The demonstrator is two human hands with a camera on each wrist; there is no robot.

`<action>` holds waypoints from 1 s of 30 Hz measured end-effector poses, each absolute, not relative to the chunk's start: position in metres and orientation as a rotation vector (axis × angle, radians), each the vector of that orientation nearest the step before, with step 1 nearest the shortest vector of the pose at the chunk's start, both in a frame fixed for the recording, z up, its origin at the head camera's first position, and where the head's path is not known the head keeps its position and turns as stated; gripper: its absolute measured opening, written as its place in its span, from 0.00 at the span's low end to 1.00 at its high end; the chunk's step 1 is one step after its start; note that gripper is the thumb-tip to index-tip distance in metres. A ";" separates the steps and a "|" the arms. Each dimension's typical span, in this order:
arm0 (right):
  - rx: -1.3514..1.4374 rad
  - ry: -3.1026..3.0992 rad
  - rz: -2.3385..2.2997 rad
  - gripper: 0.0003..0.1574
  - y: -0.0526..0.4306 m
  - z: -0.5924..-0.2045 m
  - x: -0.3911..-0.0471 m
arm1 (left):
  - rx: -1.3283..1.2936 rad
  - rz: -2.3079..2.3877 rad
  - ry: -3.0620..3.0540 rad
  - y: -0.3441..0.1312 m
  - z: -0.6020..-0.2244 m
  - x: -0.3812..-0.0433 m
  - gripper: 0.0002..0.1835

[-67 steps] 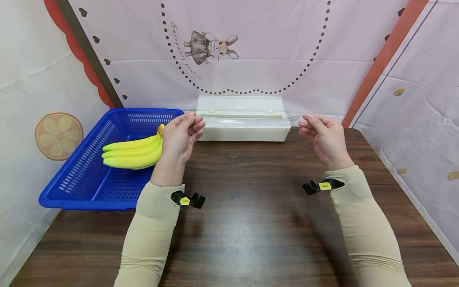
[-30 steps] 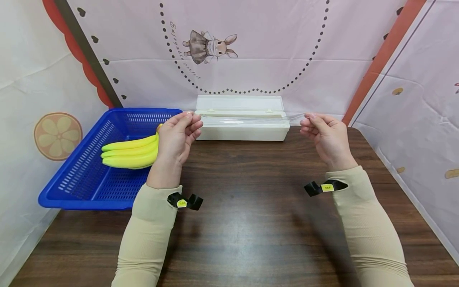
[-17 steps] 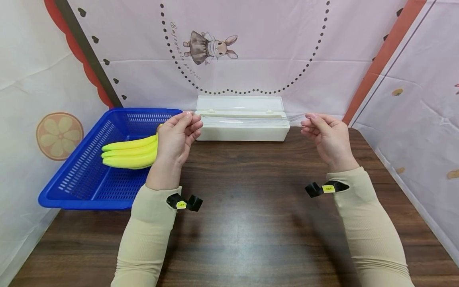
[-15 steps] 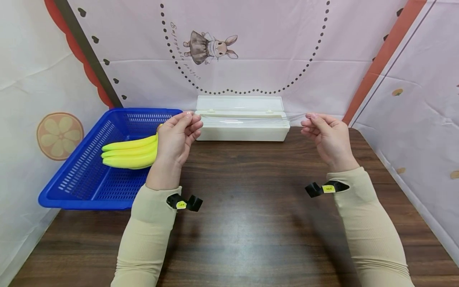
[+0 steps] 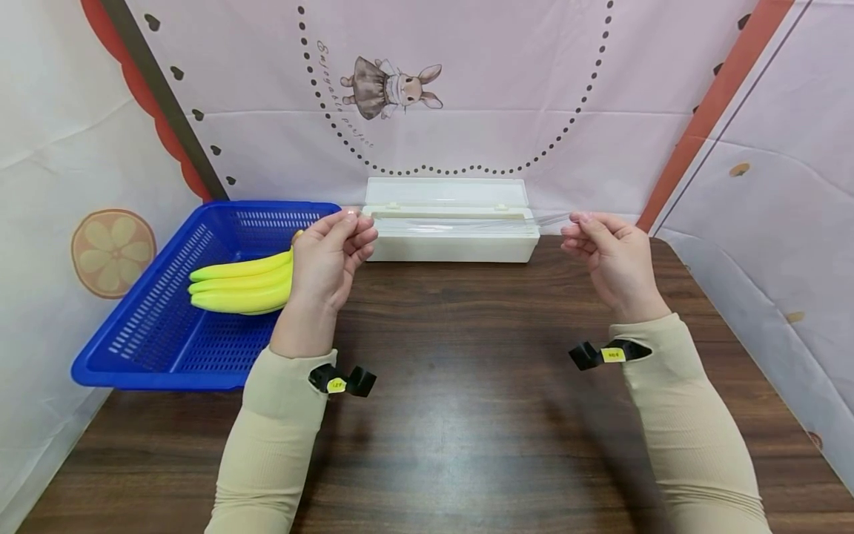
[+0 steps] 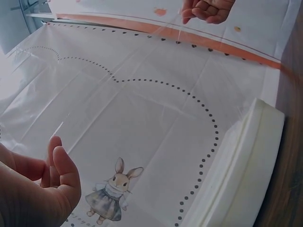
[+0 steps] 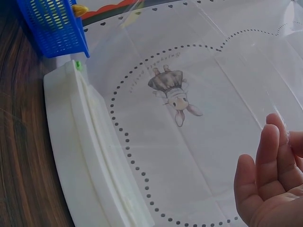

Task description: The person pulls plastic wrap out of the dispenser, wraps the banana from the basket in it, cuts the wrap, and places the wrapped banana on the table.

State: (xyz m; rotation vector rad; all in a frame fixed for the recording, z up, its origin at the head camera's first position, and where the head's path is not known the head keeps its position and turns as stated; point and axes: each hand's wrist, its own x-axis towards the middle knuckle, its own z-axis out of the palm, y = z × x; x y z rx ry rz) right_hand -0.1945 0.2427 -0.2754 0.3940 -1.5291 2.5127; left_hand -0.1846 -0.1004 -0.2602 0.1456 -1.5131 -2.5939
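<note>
A long white cling film box (image 5: 454,250) stands at the back of the table, its translucent lid (image 5: 447,191) raised. Clear cling film (image 5: 460,225) stretches between my two hands in front of that box. My left hand (image 5: 328,259) pinches one corner of the film between thumb and forefinger. The opposite corner is pinched by my right hand (image 5: 617,259), past the box's right end. In the left wrist view, the film (image 6: 118,94) is sheer and creased above the box (image 6: 251,161). The right wrist view shows the right fingertips (image 7: 270,135) on the film's edge.
A blue perforated basket (image 5: 160,382) stands at the left, holding a bunch of yellow bananas (image 5: 243,285), partly hidden by my left hand. Printed cloth walls (image 5: 467,89) enclose the back and sides. Dark wooden table (image 5: 454,386) spreads between my forearms.
Both hands have drifted slightly apart, the left one leftward and the right one rightward, still pinching the film. Box, basket and bananas stay where they were.
</note>
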 end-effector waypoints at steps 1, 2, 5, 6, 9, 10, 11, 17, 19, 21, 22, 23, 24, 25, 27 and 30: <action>0.395 -1.534 2.509 0.08 0.243 -0.275 -0.194 | 0.146 -2.589 -1.515 -0.100 -0.261 -0.184 0.07; 0.395 -1.538 2.506 0.08 0.243 -0.276 -0.194 | 0.148 -2.583 -1.517 -0.100 -0.261 -0.184 0.08; 0.405 -1.544 2.497 0.08 0.243 -0.277 -0.192 | 0.150 -2.581 -1.519 -0.100 -0.262 -0.183 0.08; 0.408 -1.543 2.497 0.08 0.243 -0.277 -0.192 | 0.151 -2.575 -1.528 -0.100 -0.262 -0.183 0.09; 0.408 -1.545 2.496 0.08 0.243 -0.278 -0.190 | 0.158 -2.556 -1.556 -0.100 -0.264 -0.182 0.10; 0.407 -1.547 2.496 0.08 0.243 -0.278 -0.189 | 0.158 -2.557 -1.560 -0.101 -0.264 -0.182 0.11; 0.404 -1.548 2.496 0.08 0.243 -0.278 -0.189 | 0.160 -2.552 -1.569 -0.101 -0.264 -0.181 0.11; 0.401 -1.564 2.475 0.08 0.243 -0.278 -0.184 | 0.132 -2.567 -1.572 -0.103 -0.267 -0.177 0.11; 0.399 -1.563 2.475 0.08 0.242 -0.279 -0.183 | 0.120 -2.564 -1.574 -0.103 -0.268 -0.176 0.11; 0.396 -1.569 2.468 0.08 0.242 -0.279 -0.182 | 0.111 -2.565 -1.569 -0.103 -0.268 -0.175 0.10; 0.394 -1.575 2.463 0.08 0.242 -0.279 -0.181 | 0.109 -2.561 -1.572 -0.103 -0.268 -0.174 0.10; 0.392 -1.580 2.457 0.08 0.242 -0.279 -0.181 | 0.107 -2.556 -1.576 -0.103 -0.269 -0.173 0.09; 0.392 -1.584 2.455 0.08 0.242 -0.280 -0.180 | 0.106 -2.552 -1.580 -0.103 -0.269 -0.173 0.09; 0.391 -1.591 2.446 0.08 0.242 -0.280 -0.180 | 0.104 -2.549 -1.584 -0.103 -0.269 -0.172 0.08; 0.391 -1.597 2.436 0.08 0.242 -0.280 -0.178 | 0.097 -2.550 -1.586 -0.103 -0.270 -0.171 0.08; 0.392 -1.600 2.430 0.08 0.242 -0.280 -0.176 | 0.089 -2.543 -1.595 -0.104 -0.271 -0.169 0.08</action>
